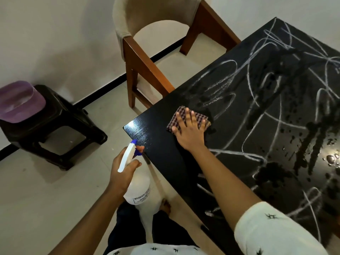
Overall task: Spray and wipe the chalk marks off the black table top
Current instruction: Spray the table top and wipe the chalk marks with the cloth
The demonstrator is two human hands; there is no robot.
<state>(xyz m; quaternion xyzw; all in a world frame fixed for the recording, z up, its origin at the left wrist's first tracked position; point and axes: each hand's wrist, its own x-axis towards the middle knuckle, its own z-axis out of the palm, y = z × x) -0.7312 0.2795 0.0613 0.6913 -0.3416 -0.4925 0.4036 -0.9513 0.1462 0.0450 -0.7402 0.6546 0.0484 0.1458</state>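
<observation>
The black table top (pixel 158 137) fills the right side, scribbled with white chalk marks (pixel 257 83) and dotted with wet droplets. Near its left corner lies a folded checked cloth (pixel 201 117), and my right hand (pixel 189 128) presses flat on it with fingers spread. The strip of table around that corner looks free of chalk. My left hand (pixel 122 170) grips the neck of a white spray bottle (pixel 137 192) with a blue nozzle, held upright over the floor just left of the table edge, with a finger on the trigger.
A wooden chair (pixel 147 69) with a beige padded back stands at the table's far left side. A black plastic stool (pixel 55 122) carrying a purple lid sits by the wall on the left. The pale tiled floor lies between them; my feet are below the bottle.
</observation>
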